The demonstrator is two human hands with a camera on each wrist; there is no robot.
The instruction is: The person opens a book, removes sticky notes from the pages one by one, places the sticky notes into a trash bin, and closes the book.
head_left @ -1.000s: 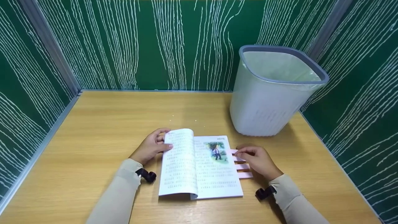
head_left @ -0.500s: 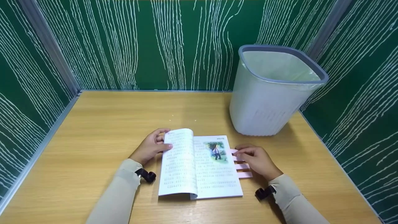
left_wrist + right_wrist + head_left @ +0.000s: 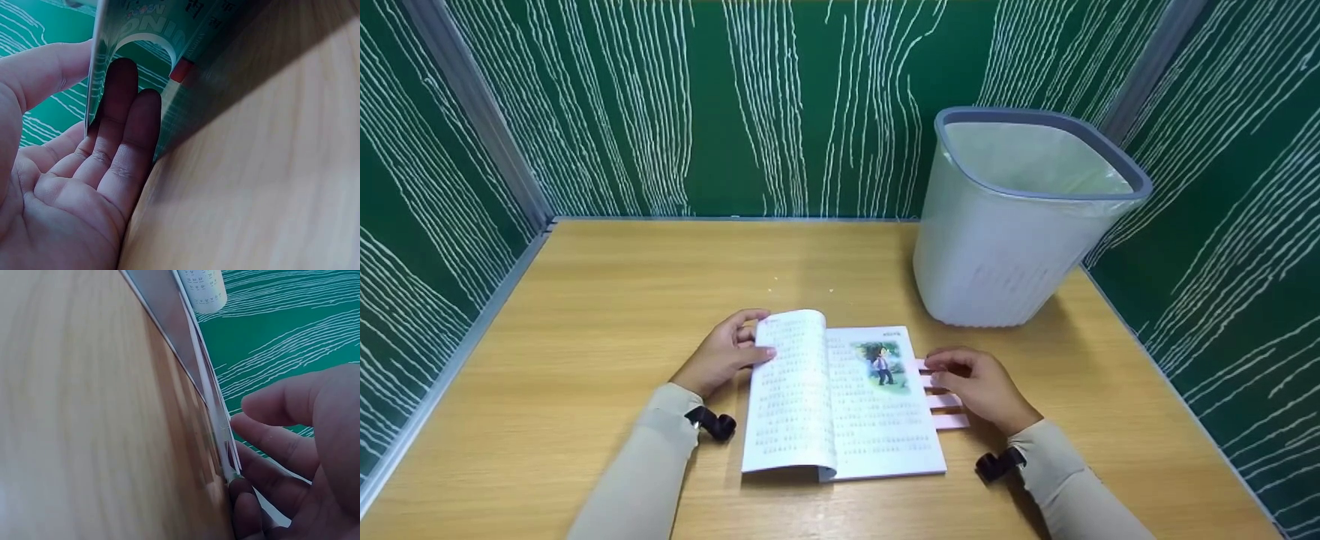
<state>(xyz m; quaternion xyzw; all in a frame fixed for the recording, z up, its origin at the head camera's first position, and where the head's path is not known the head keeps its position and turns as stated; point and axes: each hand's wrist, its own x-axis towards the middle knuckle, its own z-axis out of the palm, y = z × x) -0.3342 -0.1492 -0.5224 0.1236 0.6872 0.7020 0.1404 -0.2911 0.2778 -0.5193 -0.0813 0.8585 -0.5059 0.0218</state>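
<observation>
An open book (image 3: pixel 877 442) lies before me in the head view, printed text on both pages and a coloured picture of a figure at upper right. My left hand (image 3: pixel 720 356) holds the raised left side, thumb on the page and fingers behind it; the left wrist view shows the fingers under the green cover (image 3: pixel 163 36). Several pink paper tabs (image 3: pixel 949 402) stick out from the right edge. My right hand (image 3: pixel 988 386) is at the upper tabs, fingertips right by them. In the right wrist view its thumb (image 3: pixel 270 404) stands apart from the page edges.
A tall pale waste bin (image 3: pixel 997 255) with a grey rim and a liner bag stands at the back right of the wooden table (image 3: pixel 622 300). Small white specks lie beyond the book. Green panels (image 3: pixel 712 112) with white lines enclose the back and sides.
The thumb and index finger of my right hand have parted at the upper pink tabs, where they were close together. My left hand and the book stay as they were.
</observation>
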